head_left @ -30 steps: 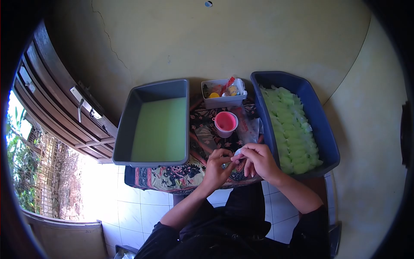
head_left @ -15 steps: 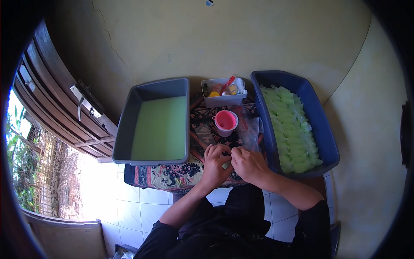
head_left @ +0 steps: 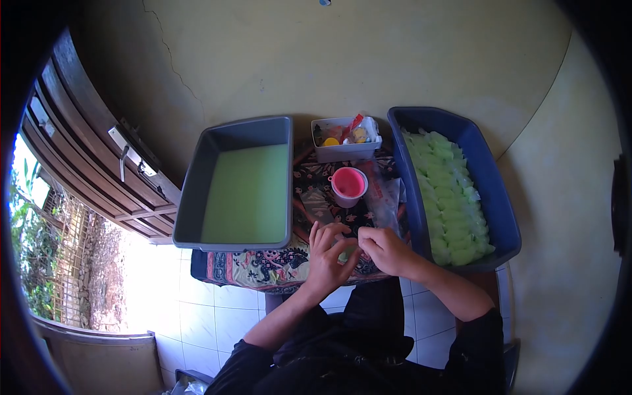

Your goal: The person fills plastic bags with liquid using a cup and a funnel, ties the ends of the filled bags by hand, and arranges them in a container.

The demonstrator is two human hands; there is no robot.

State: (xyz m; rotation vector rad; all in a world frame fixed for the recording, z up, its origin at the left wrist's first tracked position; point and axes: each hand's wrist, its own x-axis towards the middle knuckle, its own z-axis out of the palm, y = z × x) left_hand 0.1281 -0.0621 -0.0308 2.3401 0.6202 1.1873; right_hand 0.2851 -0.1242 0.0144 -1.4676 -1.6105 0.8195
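Close together at the front of the cloth-covered table [head_left: 263, 266] are my two hands. My left hand [head_left: 327, 258] has its thumb and forefinger pinched on a small pale-green filled bag [head_left: 345, 253], mostly hidden behind the fingers. Curled closed beside it, my right hand [head_left: 385, 250] has its fingertips near the left thumb; what it grips is too small to make out. Just beyond the hands stands a whitish cup [head_left: 349, 187] with a pink funnel-like piece in its top. Clear plastic bags [head_left: 383, 201] lie to the right of the cup.
On the left, a grey tub [head_left: 289, 197] holds pale-green liquid [head_left: 249, 194]. A blue tub [head_left: 498, 191] on the right contains several filled green bags [head_left: 447, 197]. A small white box [head_left: 345, 154] of odds and ends stands at the back. A wooden door [head_left: 99, 145] is at far left.
My right hand has closed from its spread position and now sits slightly right of the left hand. Some left fingers have lifted and spread. The view has shifted slightly.
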